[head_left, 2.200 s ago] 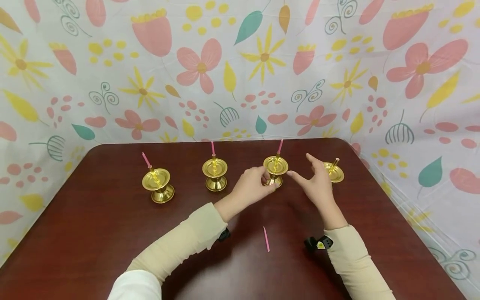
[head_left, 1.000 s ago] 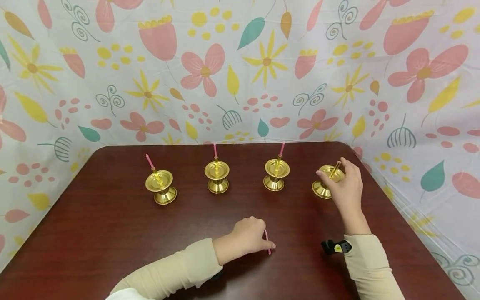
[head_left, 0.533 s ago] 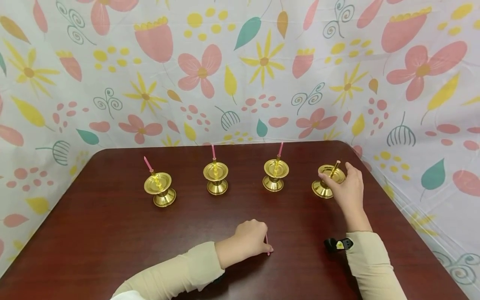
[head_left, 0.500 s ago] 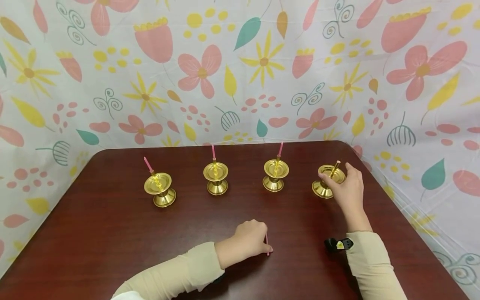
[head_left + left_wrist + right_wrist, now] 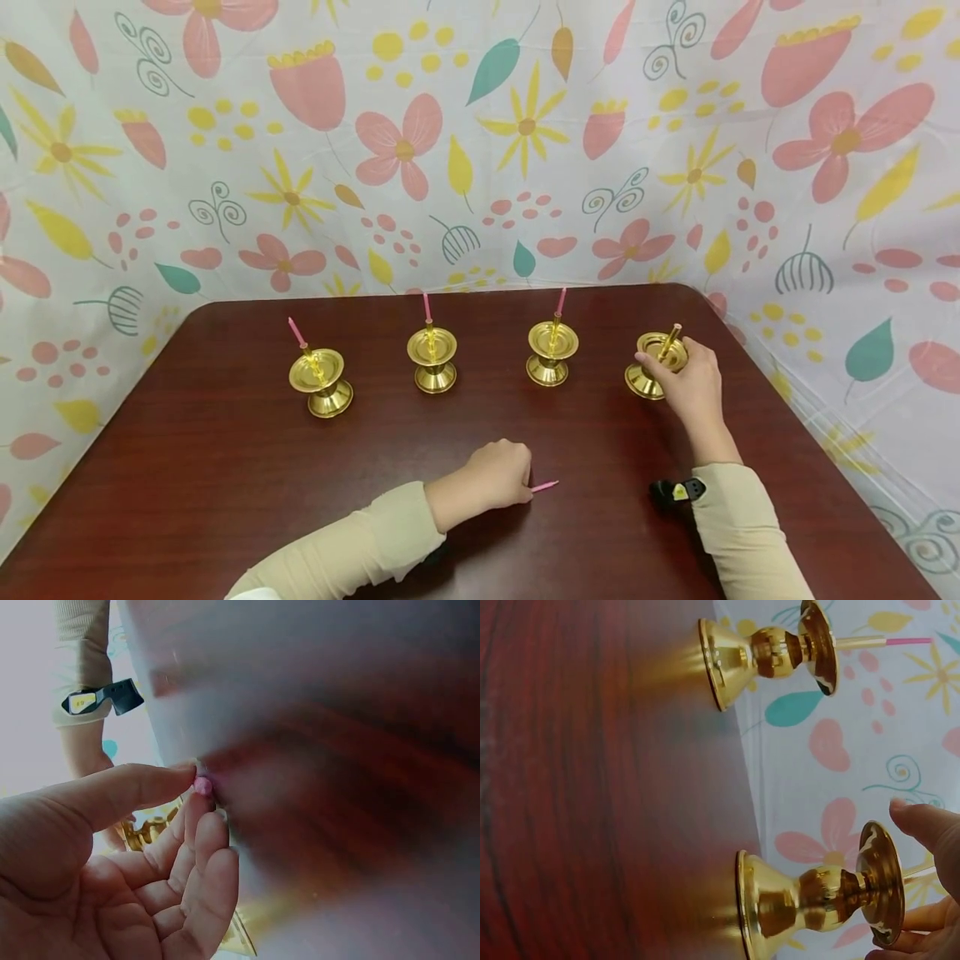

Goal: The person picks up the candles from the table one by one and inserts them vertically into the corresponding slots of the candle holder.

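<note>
My left hand (image 5: 491,475) pinches a thin pink candle (image 5: 545,486) between thumb and forefinger over the middle of the table. The candle points right; in the left wrist view its pink end (image 5: 203,785) shows at the fingertips. At the far right, my right hand (image 5: 697,387) holds the brass candle holder (image 5: 642,382) by its dish, thumb on the near side and fingers on the far rim. A bare brass tube (image 5: 670,337) rises from that dish. In the right wrist view the holder (image 5: 825,900) stands on its base on the table.
Three more brass holders stand in a row to the left: one at the far left (image 5: 330,398), one in the middle (image 5: 435,377) and another (image 5: 547,370) nearer the right hand. Each carries a pink candle. A flowered cloth (image 5: 480,167) hangs behind the dark wooden table (image 5: 225,467).
My left hand has gone from the third holder down to the loose candle, picked it up and turned it to point right. My right hand has moved right and taken hold of the last holder.
</note>
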